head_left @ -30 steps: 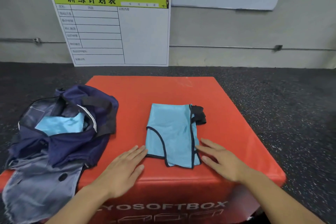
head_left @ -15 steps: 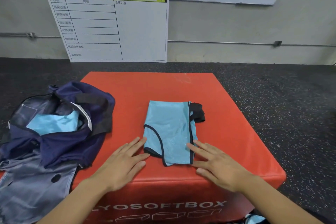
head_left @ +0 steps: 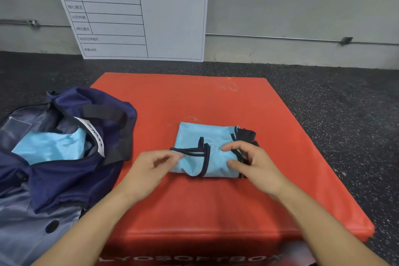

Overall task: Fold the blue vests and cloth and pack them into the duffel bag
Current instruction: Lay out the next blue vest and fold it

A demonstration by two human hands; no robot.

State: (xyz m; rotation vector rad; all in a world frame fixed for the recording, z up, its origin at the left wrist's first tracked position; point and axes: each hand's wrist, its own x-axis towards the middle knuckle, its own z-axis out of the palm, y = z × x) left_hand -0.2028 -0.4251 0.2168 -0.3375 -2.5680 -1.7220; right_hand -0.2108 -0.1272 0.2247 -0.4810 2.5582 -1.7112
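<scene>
My left hand (head_left: 155,164) and right hand (head_left: 248,162) both pinch the half-folded blue vest (head_left: 205,147) on the red box (head_left: 194,97); slick fabric may spring open when carried to the duffel bag (head_left: 71,153).

You see a light blue vest (head_left: 195,147) edged with dark navy piping on a red-orange soft box (head_left: 216,101). The duffel bag (head_left: 71,170) is navy with a grey flap, light blue cloth (head_left: 49,149) inside. The floor (head_left: 345,103) is black, speckled white.
</scene>
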